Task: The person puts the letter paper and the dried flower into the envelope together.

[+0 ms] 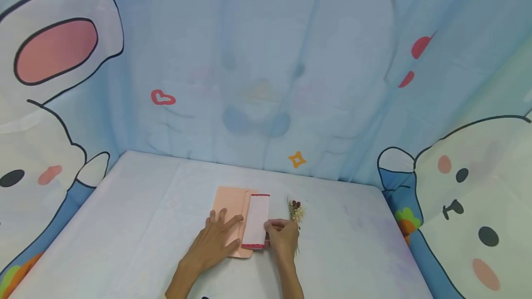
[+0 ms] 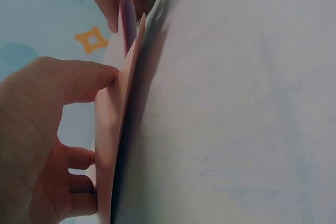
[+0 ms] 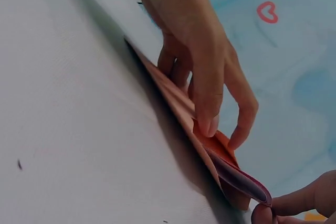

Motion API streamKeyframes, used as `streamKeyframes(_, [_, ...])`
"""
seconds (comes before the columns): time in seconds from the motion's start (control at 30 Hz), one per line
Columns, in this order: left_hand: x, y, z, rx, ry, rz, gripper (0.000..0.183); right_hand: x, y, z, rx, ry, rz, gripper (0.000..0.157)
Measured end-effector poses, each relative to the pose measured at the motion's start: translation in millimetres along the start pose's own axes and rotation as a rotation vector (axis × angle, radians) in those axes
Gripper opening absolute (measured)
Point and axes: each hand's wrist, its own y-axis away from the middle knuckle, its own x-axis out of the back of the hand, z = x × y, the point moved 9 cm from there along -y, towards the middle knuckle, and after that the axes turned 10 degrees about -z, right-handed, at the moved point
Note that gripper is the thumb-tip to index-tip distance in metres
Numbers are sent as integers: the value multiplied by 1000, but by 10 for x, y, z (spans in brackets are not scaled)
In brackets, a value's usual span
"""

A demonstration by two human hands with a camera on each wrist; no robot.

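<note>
While the fingers of my left hand lie spread upon the peach envelope, gripping nothing, my right hand pinches the folded white card between thumb and forefinger. The card is between my two hands, and its long axis runs away from me, leaning a little to the right at the far end. One red short edge lies beyond my right fingertips; the other is nearer to me, just beside my left thumb. Its rounded fold is at my right fingertips, and its left part goes between the layers of the envelope. The envelope points the same way, reaching farther than my left fingertips. Dried flowers lie just beside my right hand, on its outer side, so the room there is narrow. Wider room on the white table is left of my left hand and beyond the flowers. Whether the card bears writing, I cannot tell.
</note>
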Motion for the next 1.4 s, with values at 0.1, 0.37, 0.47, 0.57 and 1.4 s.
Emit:
streamKeyframes(0.1, [4,1,4,-2,-10,-2,54,-21,-1,-24,24,65,37,5])
streamKeyframes(0.37, [3,-6,-14,-12,-19,-6,55,-122,-4,-77,61,154,76,5])
streamKeyframes(0.47, [-1,-12,-24,-14,-9,-11,55,-162,2,-99,85,154,75,6])
streamKeyframes(0.57, [1,-17,-21,-28,-8,-3,54,-194,6,-125,119,148,71,7])
streamKeyframes(1.4, [18,-20,-24,-71,17,10,56,-403,81,-300,252,226,98,8])
